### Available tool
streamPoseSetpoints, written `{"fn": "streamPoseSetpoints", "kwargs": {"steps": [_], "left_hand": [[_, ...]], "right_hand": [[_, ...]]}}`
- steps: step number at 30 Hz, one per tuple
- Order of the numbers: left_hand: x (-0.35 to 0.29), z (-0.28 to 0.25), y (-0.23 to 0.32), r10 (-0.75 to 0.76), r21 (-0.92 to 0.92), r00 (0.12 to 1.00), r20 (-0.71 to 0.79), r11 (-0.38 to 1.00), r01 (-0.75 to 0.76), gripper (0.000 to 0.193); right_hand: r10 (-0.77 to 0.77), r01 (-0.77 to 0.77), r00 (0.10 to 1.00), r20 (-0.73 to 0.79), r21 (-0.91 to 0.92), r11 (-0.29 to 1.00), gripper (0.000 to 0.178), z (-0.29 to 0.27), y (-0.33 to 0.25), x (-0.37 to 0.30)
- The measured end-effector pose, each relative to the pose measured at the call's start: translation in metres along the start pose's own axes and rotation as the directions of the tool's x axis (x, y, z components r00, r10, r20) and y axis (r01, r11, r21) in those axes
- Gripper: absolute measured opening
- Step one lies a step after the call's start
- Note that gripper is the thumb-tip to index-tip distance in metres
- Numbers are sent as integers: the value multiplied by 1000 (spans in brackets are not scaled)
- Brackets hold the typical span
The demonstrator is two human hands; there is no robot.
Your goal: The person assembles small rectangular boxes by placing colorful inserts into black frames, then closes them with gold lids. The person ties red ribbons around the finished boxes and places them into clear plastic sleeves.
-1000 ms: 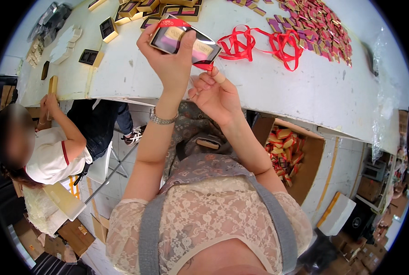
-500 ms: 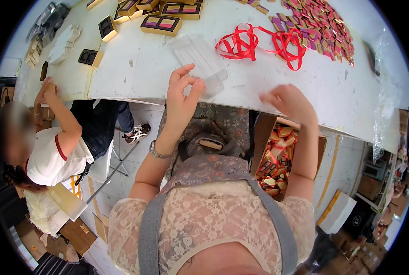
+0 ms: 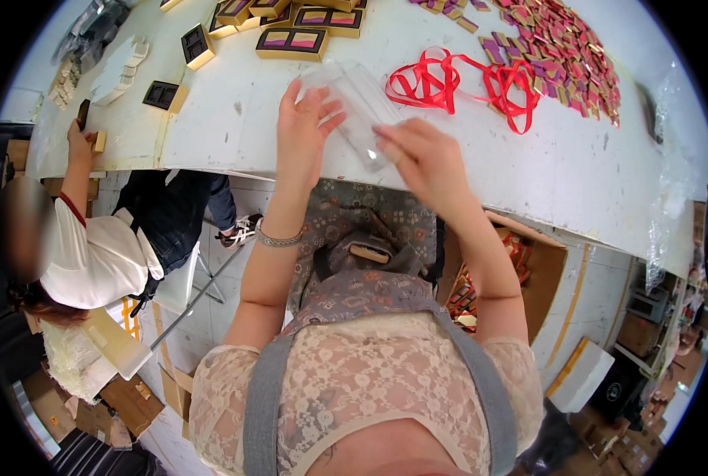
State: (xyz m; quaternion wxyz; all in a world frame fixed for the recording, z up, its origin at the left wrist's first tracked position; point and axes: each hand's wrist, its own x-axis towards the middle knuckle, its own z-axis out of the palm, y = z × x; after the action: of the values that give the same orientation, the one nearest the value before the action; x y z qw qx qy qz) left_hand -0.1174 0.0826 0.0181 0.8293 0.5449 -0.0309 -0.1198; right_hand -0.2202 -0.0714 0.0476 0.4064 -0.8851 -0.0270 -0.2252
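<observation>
A clear plastic sleeve (image 3: 362,99), thin and folded flat or nearly so, is slanted over the white table between my hands. My right hand (image 3: 429,159) pinches its right edge between thumb and fingers. My left hand (image 3: 302,135) is raised at its left side, palm turned inward, with fingers loosely bent and apart; whether the fingertips touch the plastic is hard to tell. Beyond my right hand lies a loose tangle of red ribbon (image 3: 425,89). Gold boxes with dark trays and pink and purple pieces, such as one gold box (image 3: 292,44), are beyond my left hand.
Many small pink, purple and gold pieces (image 3: 568,59) are heaped at the far right. A gold box with a dark insert (image 3: 164,96) sits left. Below the table edge stands a carton (image 3: 548,270) of red and gold packs. A co-worker (image 3: 100,262) handles a dark tray at left.
My right hand has come left from the open table to the plastic sleeve and grips its edge. My left hand has moved slightly up. The co-worker has raised a dark tray.
</observation>
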Motion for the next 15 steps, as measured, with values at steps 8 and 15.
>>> {"fn": "streamPoseSetpoints", "kwargs": {"steps": [8,15], "left_hand": [[-24,18,4,-108,-222,980,170,964,145,52],[-23,13,29,-93,-215,906,413,957,196,60]], "right_hand": [[301,-283,902,310,-100,954,47,-28,-23,-15],[396,-410,911,112,174,895,51,-2,-34,-1]]}}
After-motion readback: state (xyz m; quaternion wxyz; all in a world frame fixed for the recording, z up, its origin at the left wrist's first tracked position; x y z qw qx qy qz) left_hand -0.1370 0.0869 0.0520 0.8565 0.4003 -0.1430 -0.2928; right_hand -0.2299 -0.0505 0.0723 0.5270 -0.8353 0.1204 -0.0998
